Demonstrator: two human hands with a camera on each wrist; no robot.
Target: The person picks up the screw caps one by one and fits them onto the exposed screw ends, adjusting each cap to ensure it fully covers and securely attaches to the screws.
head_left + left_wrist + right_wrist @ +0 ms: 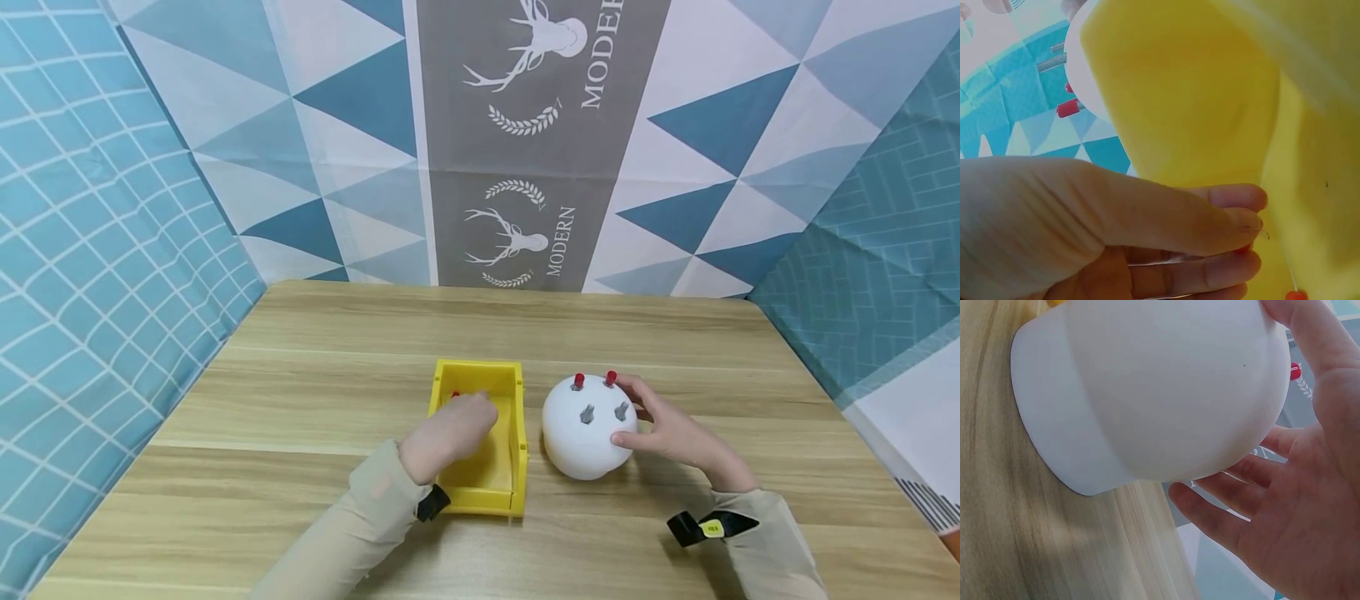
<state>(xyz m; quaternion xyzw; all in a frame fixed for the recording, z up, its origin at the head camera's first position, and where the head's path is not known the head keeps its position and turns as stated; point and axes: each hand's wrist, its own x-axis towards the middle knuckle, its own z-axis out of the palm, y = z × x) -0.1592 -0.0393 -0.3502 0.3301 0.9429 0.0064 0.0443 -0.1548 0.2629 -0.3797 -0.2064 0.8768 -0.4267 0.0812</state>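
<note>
My left hand [453, 423] reaches down into a yellow bin [522, 433]. In the left wrist view its thumb and fingers pinch a small red cap [1244, 249], mostly hidden behind the thumb. Another red cap [1296, 295] lies in the bin below the fingertips. To the right sits a white dome-shaped body [581, 450] with metal bolts on top. Two front bolts [588, 414] are bare; the two at the back carry red caps [579, 380]. My right hand [663, 425] holds the dome's right side, thumb at the front and fingers spread behind.
The bin and the dome stand side by side on a wood-grain table [300, 375], a narrow gap between them. A patterned cloth wall [360, 167] rises behind the table's far edge, with blue tiled cloth [97, 208] on the left.
</note>
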